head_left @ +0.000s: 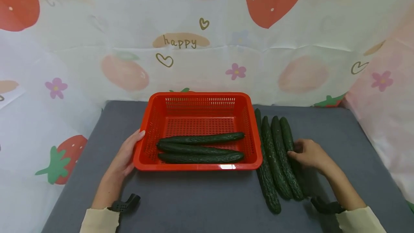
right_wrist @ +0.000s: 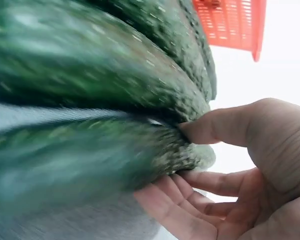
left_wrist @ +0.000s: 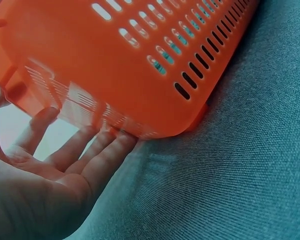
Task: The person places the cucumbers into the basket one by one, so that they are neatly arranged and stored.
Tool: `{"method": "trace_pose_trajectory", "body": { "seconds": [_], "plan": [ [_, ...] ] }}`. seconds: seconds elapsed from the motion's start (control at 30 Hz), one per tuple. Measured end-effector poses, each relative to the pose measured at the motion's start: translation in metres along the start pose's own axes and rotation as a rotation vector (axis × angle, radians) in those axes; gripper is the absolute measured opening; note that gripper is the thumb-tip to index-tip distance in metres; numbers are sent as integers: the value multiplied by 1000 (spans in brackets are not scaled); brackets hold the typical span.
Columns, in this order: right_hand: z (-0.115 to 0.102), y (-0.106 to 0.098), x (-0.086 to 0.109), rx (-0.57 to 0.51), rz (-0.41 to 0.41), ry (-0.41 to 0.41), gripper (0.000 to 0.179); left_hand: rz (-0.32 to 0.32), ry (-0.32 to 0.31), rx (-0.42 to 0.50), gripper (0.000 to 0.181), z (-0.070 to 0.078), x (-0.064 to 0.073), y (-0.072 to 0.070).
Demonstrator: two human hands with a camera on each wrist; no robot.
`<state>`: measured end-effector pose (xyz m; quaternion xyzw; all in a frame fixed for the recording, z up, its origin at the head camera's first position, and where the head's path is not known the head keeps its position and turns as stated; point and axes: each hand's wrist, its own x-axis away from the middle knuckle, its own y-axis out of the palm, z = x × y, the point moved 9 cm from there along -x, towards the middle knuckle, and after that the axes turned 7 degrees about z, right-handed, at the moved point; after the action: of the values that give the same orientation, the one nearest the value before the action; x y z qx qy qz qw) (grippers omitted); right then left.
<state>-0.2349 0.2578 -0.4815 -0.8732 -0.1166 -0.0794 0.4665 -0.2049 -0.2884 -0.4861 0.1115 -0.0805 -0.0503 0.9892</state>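
Note:
A red plastic basket (head_left: 198,167) with slotted sides holds three dark green cucumbers lying crosswise, among them the front cucumber (head_left: 200,158). At its left end my left hand (head_left: 127,154) holds the basket, thumb at the rim and the other fingers (left_wrist: 107,162) against the outer wall. Several more cucumbers lie lengthwise side by side right of the basket. My right hand (head_left: 310,154) pinches the outermost cucumber (right_wrist: 90,155) on the right, the thumb between it and the neighbouring cucumber (right_wrist: 90,60), the other fingers along its far side. The hand partly hides this cucumber in the head view.
A grey cloth covers the table (head_left: 200,204). Behind it hangs a white curtain (head_left: 207,71) printed with strawberries, flowers and hearts. Both wrists carry a black strap mount, such as the left mount (head_left: 126,203). The row's leftmost cucumber (head_left: 268,190) lies close along the basket's right side.

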Motion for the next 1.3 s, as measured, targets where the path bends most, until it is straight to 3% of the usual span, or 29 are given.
{"method": "trace_pose_trajectory", "body": {
  "seconds": [0.13, 0.23, 0.43, 0.67, 0.93, 1.3],
  "plan": [
    [4, -3, -5, -35, -70, 48, 64, -13, 6, 3, 39, 1, 1, 1],
    [4, -5, -6, -8, -90, 38, 64, -1, 0, -2, 37, 1, 1, 0],
    [2, -13, 1, 116, -25, -34, 57, 18, -26, -3, 44, 0, -2, 1],
    [-2, -10, 10, 228, 23, -79, 68, 29, -24, -27, 46, 0, -1, 0],
    [4, -11, 11, 183, 46, -32, 62, -16, 8, 11, 40, 1, 1, 1],
    [10, -10, 16, 75, 51, -4, 63, -26, 11, 25, 40, 3, 2, 2]
  ]
}}
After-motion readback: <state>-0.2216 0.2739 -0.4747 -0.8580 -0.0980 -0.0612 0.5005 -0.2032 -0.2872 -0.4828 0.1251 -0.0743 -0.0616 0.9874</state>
